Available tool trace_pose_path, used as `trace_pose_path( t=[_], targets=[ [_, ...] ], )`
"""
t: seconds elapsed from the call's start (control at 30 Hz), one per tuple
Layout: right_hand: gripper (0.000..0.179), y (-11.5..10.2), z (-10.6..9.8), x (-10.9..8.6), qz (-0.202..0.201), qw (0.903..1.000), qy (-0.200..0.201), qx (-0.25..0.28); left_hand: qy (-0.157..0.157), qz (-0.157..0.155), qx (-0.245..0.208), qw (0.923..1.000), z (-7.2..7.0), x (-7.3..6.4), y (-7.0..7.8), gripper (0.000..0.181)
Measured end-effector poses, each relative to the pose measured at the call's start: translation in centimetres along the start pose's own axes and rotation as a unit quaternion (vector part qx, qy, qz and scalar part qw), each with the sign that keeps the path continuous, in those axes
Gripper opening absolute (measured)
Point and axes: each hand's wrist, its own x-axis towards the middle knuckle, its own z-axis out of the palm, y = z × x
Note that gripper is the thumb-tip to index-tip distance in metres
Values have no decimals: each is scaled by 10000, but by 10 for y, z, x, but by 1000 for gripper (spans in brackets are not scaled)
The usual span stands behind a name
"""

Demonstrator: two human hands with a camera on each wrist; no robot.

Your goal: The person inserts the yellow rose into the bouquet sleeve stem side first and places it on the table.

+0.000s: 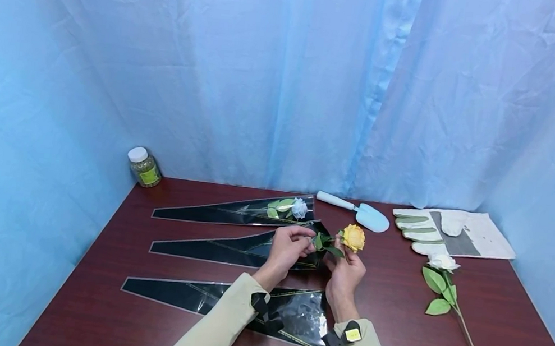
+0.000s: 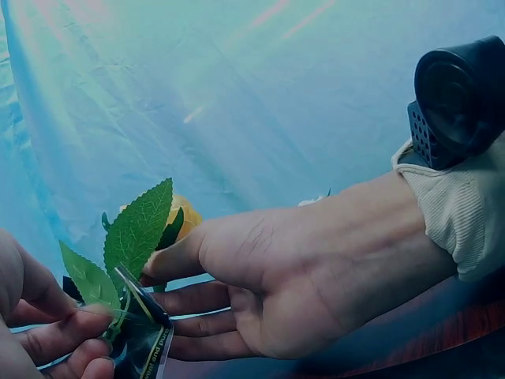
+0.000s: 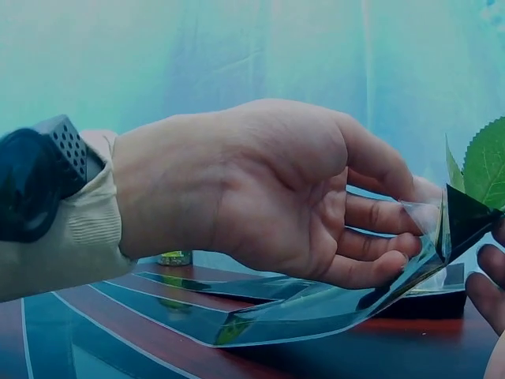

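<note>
My left hand point(image 1: 283, 251) pinches the clear film at the open mouth of the middle black flower sleeve point(image 1: 233, 251). In the right wrist view the film edge point(image 3: 430, 217) sits between thumb and fingers. My right hand point(image 1: 346, 276) holds a yellow rose point(image 1: 353, 238) by its stem, just under the bloom, with the thumb against it in the left wrist view. Green leaves point(image 2: 140, 229) stand at the sleeve's mouth, and the lower stem is hidden inside the sleeve. The right fingers lie close behind the sleeve's printed edge point(image 2: 158, 347).
Behind lies a sleeve point(image 1: 222, 213) holding a pale blue rose point(image 1: 298, 208); another sleeve point(image 1: 174, 290) lies in front. A trowel point(image 1: 373, 218), gloves point(image 1: 458, 237) and a white rose point(image 1: 443, 262) are to the right. A lidded jar point(image 1: 146, 169) stands back left.
</note>
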Motion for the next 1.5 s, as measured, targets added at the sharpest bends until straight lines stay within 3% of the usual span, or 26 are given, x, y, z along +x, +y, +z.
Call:
trace_pose_path(
  t=[0.47, 0.87, 1.1, 1.3, 1.5],
  targets=[
    [10, 2, 2, -2, -331, 9986, 75, -402, 12, -38, 38, 10000, 1, 0, 3, 22],
    [16, 8, 5, -2, -713, 9974, 83, -95, -77, 68, 154, 9998, 3, -2, 4, 25],
    [12, 8, 6, -2, -742, 9972, 130, 1, -159, 129, 239, 9995, 1, -1, 5, 20],
    [10, 9, 6, -2, -687, 9972, 268, -88, -237, 379, 367, 9983, -5, 1, 6, 22],
    [13, 9, 5, -3, -665, 9974, 267, -69, -219, 723, 547, 9956, -25, 8, 12, 26]
  ],
)
